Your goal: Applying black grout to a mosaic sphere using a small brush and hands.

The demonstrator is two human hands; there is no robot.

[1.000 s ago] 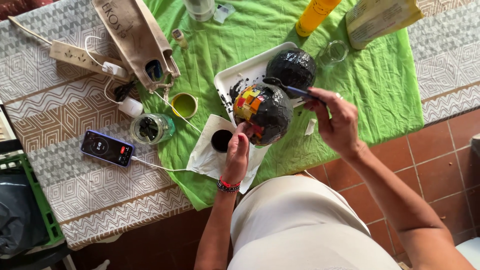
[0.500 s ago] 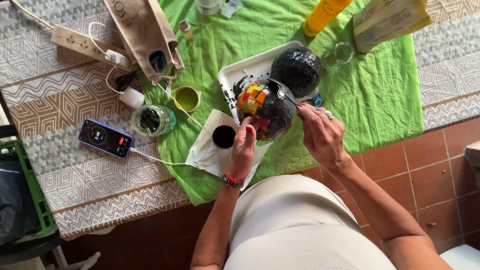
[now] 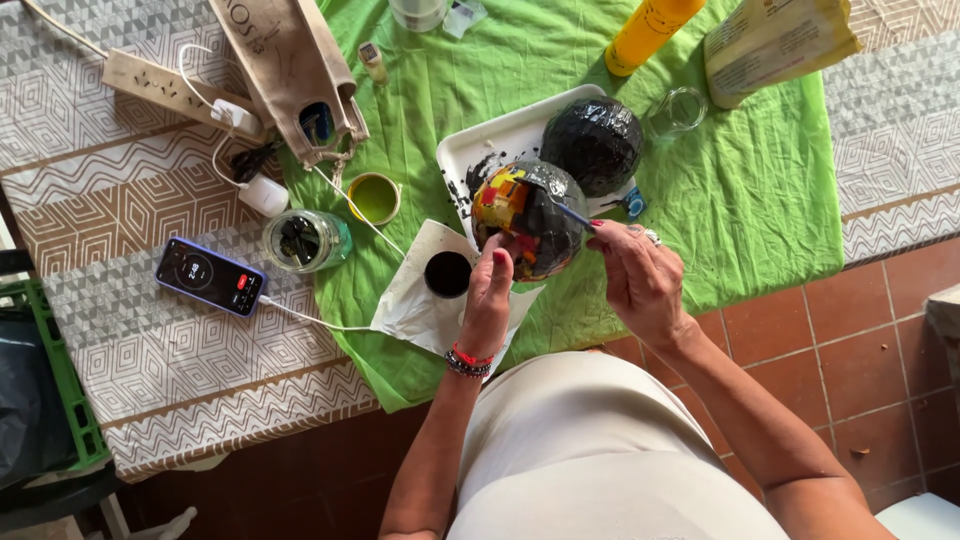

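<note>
The ball, partly black, was cupped from below by left hand fingers near the table's front edge. The paintbrush was pinched in the right hand. Judged risk: wet paint smearing onto fingers, or the ball slipping onto the white tray behind.

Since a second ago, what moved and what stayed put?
The right hand came in from the right toward the ball, and its brush now touches the ball's black side. The ball turned a little in the left hand, showing more coloured patches on top. Both grips stayed. The second black ball, tray, jars and phone did not move.
</note>
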